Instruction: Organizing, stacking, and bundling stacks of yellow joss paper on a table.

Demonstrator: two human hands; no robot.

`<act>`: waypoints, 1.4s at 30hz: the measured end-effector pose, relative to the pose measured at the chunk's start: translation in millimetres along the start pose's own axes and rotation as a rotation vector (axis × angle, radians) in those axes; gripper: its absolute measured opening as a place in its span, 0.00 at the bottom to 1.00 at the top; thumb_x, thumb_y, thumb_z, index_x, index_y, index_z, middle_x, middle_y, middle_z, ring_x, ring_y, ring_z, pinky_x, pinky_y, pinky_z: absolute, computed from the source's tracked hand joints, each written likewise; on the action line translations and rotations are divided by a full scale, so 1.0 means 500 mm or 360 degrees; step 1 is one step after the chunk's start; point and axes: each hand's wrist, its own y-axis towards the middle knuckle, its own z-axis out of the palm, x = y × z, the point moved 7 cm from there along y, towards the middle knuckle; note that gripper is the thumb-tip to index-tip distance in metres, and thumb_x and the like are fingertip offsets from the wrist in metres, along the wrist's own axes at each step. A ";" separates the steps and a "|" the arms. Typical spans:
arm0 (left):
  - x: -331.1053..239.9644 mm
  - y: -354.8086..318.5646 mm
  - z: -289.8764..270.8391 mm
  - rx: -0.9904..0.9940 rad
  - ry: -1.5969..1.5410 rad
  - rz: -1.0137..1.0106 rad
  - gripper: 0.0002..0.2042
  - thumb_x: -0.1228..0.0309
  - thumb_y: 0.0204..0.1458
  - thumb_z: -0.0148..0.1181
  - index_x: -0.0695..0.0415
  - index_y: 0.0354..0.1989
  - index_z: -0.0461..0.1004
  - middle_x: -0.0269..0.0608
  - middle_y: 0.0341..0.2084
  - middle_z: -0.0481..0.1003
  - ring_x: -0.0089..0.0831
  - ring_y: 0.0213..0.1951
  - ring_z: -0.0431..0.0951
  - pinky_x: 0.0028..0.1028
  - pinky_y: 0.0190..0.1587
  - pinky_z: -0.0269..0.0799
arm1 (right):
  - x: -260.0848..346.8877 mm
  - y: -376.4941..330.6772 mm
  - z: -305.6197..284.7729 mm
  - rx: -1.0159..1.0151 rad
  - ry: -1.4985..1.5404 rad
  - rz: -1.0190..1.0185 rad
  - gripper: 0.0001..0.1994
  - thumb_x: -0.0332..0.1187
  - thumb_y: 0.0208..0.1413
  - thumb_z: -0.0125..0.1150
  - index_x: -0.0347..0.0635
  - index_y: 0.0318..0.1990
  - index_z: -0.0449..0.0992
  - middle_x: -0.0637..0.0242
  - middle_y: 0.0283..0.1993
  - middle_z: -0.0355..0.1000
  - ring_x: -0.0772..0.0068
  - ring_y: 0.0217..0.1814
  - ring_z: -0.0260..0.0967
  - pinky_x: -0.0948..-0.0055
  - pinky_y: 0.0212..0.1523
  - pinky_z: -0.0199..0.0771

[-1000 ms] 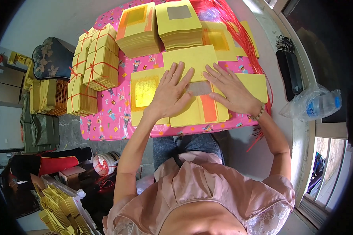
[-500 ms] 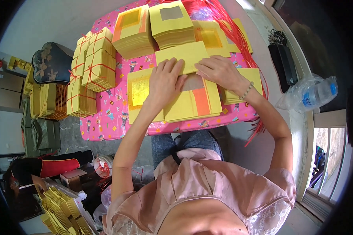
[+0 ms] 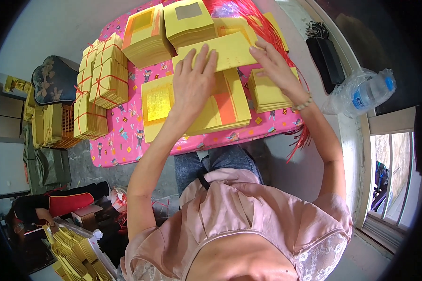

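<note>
position first: where does the folded yellow joss paper (image 3: 232, 54) lie?

across the far part of the orange-banded sheet stack (image 3: 239, 103), on the near side of the tall piles.

and the hands?

the left hand (image 3: 192, 84) lies fingers spread, over the paper's left part. the right hand (image 3: 281, 70) reaches its right end with fingers stretched out; whether thumb and fingers pinch it, i can't tell.

how would you handle it well?

it looks like folding work to me, so i'd press with flat left fingers to stop any skidding, line up the long edges, then smooth evenly from the middle towards both ends.

anything to mind nearby?

the smaller yellow stack (image 3: 269, 96) sits close under the right hand. a low wrist could knock it crooked or catch the red strings (image 3: 253, 14).
</note>
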 end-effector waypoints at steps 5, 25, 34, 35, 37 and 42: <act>-0.118 0.023 -0.021 -0.0125 -0.0100 0.0114 0.26 0.73 0.46 0.61 0.54 0.59 0.72 0.40 0.59 0.71 0.44 0.58 0.71 0.43 0.57 0.67 | -0.065 -0.052 -0.071 0.0094 0.0514 0.0367 0.26 0.40 0.66 0.57 0.37 0.66 0.61 0.62 0.62 0.69 0.73 0.60 0.70 0.70 0.52 0.77; -0.426 -0.175 0.211 0.0715 -0.0758 0.0019 0.43 0.59 0.48 0.66 0.63 0.71 0.54 0.61 0.70 0.52 0.57 0.71 0.50 0.48 0.71 0.49 | -0.406 -0.074 -0.270 -0.0333 0.0012 0.0041 0.16 0.24 0.66 0.46 0.34 0.60 0.65 0.62 0.48 0.74 0.75 0.46 0.72 0.76 0.50 0.71; -0.429 -0.196 0.224 0.0657 -0.0596 0.0076 0.39 0.65 0.49 0.63 0.60 0.71 0.55 0.58 0.70 0.53 0.54 0.70 0.52 0.47 0.69 0.51 | -0.381 -0.093 -0.241 -0.0564 -0.0950 -0.0314 0.18 0.23 0.62 0.47 0.36 0.59 0.63 0.46 0.49 0.73 0.45 0.51 0.73 0.55 0.53 0.70; -0.428 -0.197 0.220 0.0549 -0.0567 0.0072 0.43 0.64 0.44 0.69 0.59 0.71 0.56 0.56 0.69 0.54 0.53 0.69 0.53 0.47 0.67 0.54 | -0.376 -0.096 -0.233 -0.0562 -0.0953 -0.0311 0.18 0.23 0.62 0.47 0.36 0.59 0.63 0.46 0.49 0.73 0.45 0.51 0.73 0.55 0.53 0.70; -0.428 -0.202 0.220 0.0558 -0.0627 0.0077 0.43 0.66 0.43 0.69 0.59 0.70 0.56 0.56 0.69 0.53 0.52 0.69 0.54 0.47 0.67 0.55 | -0.369 -0.103 -0.228 -0.0643 -0.1034 -0.0294 0.18 0.23 0.61 0.47 0.36 0.59 0.63 0.42 0.53 0.71 0.37 0.56 0.68 0.48 0.56 0.68; -0.428 -0.188 0.200 0.0548 -0.0845 0.0126 0.44 0.71 0.41 0.70 0.59 0.70 0.56 0.57 0.69 0.53 0.53 0.68 0.55 0.47 0.67 0.56 | -0.356 -0.110 -0.224 -0.0659 -0.1046 -0.0300 0.18 0.23 0.61 0.47 0.36 0.59 0.63 0.42 0.54 0.70 0.39 0.58 0.68 0.50 0.58 0.67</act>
